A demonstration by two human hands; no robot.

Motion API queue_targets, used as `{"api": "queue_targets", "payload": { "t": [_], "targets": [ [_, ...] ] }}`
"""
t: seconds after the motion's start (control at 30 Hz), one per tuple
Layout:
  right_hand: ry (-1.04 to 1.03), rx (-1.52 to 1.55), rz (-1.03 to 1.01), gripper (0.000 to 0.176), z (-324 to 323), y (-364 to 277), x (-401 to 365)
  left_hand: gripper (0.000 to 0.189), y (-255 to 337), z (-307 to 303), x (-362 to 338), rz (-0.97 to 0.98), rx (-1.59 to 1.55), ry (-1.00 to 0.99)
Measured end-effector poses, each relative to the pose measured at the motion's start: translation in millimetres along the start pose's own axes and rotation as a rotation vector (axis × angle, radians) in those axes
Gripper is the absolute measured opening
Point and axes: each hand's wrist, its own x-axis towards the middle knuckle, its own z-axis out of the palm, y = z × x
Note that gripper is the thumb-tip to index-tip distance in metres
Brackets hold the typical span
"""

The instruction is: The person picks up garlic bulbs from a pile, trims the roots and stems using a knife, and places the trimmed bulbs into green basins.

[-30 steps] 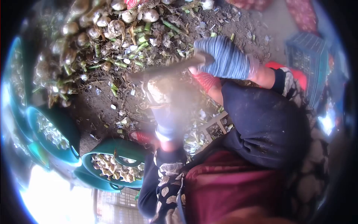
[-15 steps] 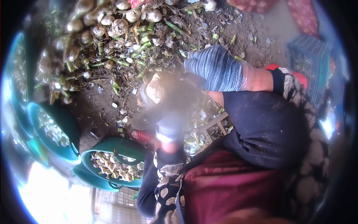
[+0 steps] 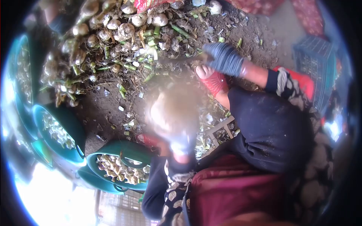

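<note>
My left hand (image 3: 179,113), in a pale glove and smeared by motion, is closed around a whitish garlic bulb (image 3: 160,112) in the middle of the view; its fingers are not distinct. A blue-grey knitted glove covers my right hand (image 3: 225,58), which grips a knife (image 3: 181,59). The blurred dark blade points left, over garlic trimmings and apart from the left hand. Beyond the blade lies a heap of garlic bulbs (image 3: 125,31) with stems, roots and soil on them. My foot in a red shoe (image 3: 215,83) is just below the right hand.
A green tub (image 3: 92,160) of trimmed garlic stands at lower left, and another teal tub (image 3: 45,109) holds whiter pieces. A wooden frame piece (image 3: 218,130) lies among scraps by my leg. At right is a blue-green crate (image 3: 315,67); red mesh sacks (image 3: 307,17) lie behind it.
My right hand has moved up and away from the left, swinging the knife clear of the bulb and uncovering the red shoe. The left hand has dropped slightly toward my body.
</note>
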Motion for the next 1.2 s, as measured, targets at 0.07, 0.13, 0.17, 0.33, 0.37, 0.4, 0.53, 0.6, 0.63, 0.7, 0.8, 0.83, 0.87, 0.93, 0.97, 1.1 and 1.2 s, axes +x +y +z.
{"api": "queue_targets", "payload": {
  "t": [0.07,0.13,0.17,0.33,0.37,0.4,0.53,0.6,0.63,0.7,0.8,0.83,0.87,0.93,0.97,1.1,1.2],
  "targets": [
    [0.133,0.100,0.104,0.030,15,27,-13,0.039,6,-7,-1,0.150,0.318,-0.051],
    [0.362,0.098,0.084,0.032,18,29,-21,0.043,12,-1,5,0.137,0.299,-0.041],
    [0.308,0.281,0.036,0.030,13,19,-19,0.047,14,13,11,0.041,0.126,-0.025],
    [-0.337,1.123,0.212,0.038,-27,-32,-20,0.055,2,45,16,0.327,1.005,-0.337],
    [-0.379,1.114,0.153,0.045,-32,-39,-20,0.055,-1,48,20,0.407,1.119,-0.439],
    [-0.355,1.054,0.116,0.047,-27,-36,-16,0.055,-3,51,22,0.511,1.209,-0.424],
    [-0.058,0.933,-0.165,0.047,-7,-39,-9,0.040,0,44,26,0.208,0.802,-0.040],
    [-0.098,0.901,-0.223,0.048,-5,-45,-12,0.039,-6,34,30,-0.409,0.017,-0.042],
    [-0.118,0.883,-0.256,0.048,-5,-47,-11,0.036,-6,32,31,-0.477,-0.023,-0.095],
    [0.028,0.741,-0.164,0.047,7,-35,-6,0.033,-13,25,34,-0.221,0.542,-0.380],
    [0.187,0.277,-0.069,0.027,0,-18,3,0.022,-21,23,46,-0.317,0.521,-0.363],
    [0.189,0.233,-0.143,0.025,0,-18,4,0.017,-22,24,49,-0.431,0.375,-0.272],
    [0.189,0.196,-0.208,0.023,3,-23,6,0.016,-24,20,54,-0.295,0.656,-0.435],
    [0.124,0.059,-0.258,0.021,3,-30,6,0.014,-27,19,52,-0.486,0.595,-0.368],
    [0.053,0.024,-0.188,0.022,5,-19,10,0.014,-23,22,53,-0.485,0.585,-0.348],
    [-0.169,-0.068,-0.020,0.028,26,47,5,0.006,2,-14,67,-0.202,0.981,-0.292],
    [0.002,0.080,0.178,0.027,44,58,-7,0.005,43,-70,74,-0.242,1.140,-0.393]
  ]
}}
